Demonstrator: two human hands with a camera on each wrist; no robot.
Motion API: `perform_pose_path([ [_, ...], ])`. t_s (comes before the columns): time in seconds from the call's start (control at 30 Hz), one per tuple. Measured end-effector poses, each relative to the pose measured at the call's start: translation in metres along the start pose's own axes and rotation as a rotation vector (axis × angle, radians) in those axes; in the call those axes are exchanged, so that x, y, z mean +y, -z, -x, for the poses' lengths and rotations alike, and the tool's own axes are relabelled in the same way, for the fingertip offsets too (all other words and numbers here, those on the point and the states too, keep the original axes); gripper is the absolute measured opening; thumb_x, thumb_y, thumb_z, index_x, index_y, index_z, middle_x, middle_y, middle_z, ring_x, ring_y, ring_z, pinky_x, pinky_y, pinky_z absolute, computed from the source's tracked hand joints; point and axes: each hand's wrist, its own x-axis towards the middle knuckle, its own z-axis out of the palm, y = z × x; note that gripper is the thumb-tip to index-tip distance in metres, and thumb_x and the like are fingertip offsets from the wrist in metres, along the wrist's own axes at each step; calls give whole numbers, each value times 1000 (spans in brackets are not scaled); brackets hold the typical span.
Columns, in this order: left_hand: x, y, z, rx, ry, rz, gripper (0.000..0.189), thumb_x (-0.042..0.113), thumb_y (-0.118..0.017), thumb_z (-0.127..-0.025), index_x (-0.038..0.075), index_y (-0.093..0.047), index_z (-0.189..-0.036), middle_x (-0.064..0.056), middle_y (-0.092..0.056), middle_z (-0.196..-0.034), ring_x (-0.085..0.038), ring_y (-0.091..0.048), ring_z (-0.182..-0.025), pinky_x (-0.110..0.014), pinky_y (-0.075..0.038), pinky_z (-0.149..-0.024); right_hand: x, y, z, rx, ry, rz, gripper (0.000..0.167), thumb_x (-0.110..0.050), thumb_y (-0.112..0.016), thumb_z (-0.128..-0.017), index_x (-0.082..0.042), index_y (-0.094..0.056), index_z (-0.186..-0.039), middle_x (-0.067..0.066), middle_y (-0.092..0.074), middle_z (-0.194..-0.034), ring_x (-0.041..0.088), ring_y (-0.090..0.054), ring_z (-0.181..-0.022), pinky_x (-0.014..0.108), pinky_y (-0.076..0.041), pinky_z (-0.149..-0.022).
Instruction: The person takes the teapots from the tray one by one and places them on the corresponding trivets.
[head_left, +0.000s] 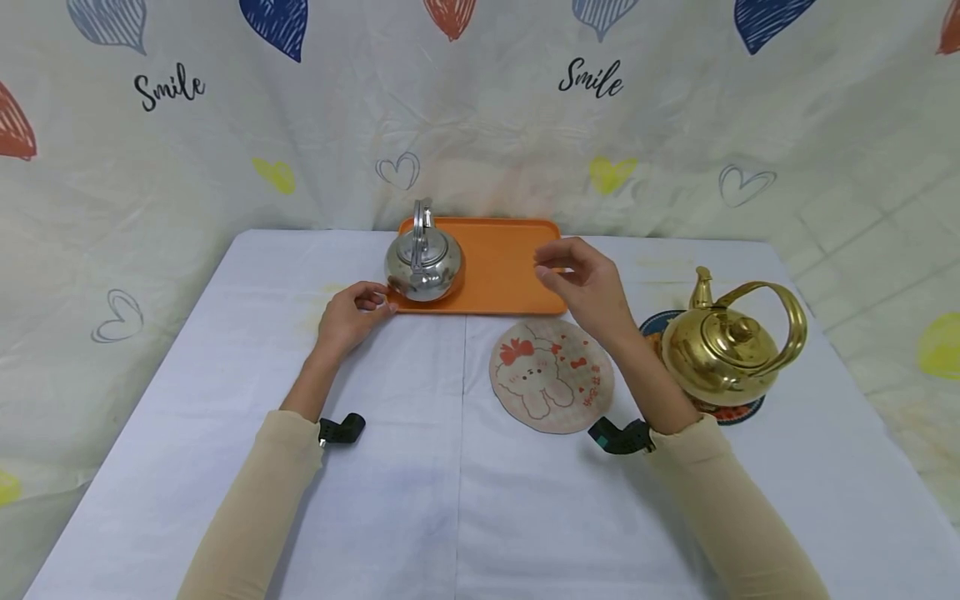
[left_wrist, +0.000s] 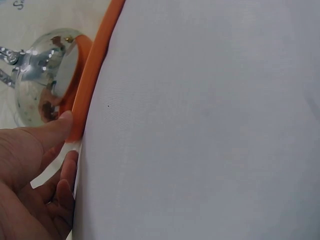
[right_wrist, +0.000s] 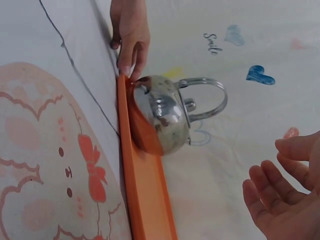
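A shiny silver teapot [head_left: 424, 265] with an upright handle stands on the left part of an orange tray [head_left: 510, 271]. My left hand [head_left: 352, 315] is at the tray's front left corner, gripping it between thumb and fingers. In the left wrist view the thumb [left_wrist: 64, 122] lies against the tray's rim, close beside the teapot. My right hand [head_left: 588, 279] hovers over the tray's right end, holding nothing. Its fingers [right_wrist: 270, 192] are loosely bent and apart from the thumb.
A round mat [head_left: 551, 375] with a rabbit drawing lies in front of the tray. To the right, a brass kettle [head_left: 723, 350] stands on a dark patterned coaster [head_left: 738, 413]. A white cloth covers the table [head_left: 390, 500]; a printed curtain [head_left: 480, 108] hangs behind it.
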Motion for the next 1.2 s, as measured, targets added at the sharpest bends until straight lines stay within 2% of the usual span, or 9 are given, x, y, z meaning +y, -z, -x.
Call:
perform_pose_path([
  [0.3,-1,0,0,9,-19,11,39,32,-76,-96,12,-68,-128,-12,-68,-121,-29,-63,-112,-40,-46,-95,1,-10,-4,-25,-11,-30,28,-8,-69,-100,3,-65,-125,20,-66,-120,6,-65,-107,18,-55,-93],
  [0.57,0,0,0,8,-19,9,39,33,-76,-96,12,-68,-128,-12,-68,-121,-29,-63,-113,-40,-46,-95,2,-17,-6,-46,-38,-60,29,-7,-69,-99,3,-64,-126,20,-67,-123,10,-65,-108,18,-55,-91],
  [0.8,0,0,1,4,-7,4,39,32,-75,-97,12,-67,-129,-12,-68,-122,-28,-62,-113,-40,-46,-96,4,-25,-9,-57,-51,-93,29,-5,-70,-98,4,-64,-125,21,-67,-123,9,-65,-109,19,-56,-91],
  [1.2,0,0,1,8,-16,5,39,33,-75,-96,12,-68,-128,-12,-68,-121,-28,-63,-113,-40,-45,-95,4,-32,-13,-81,-58,-78,28,-7,-70,-99,2,-65,-125,19,-67,-124,10,-66,-111,19,-55,-92],
])
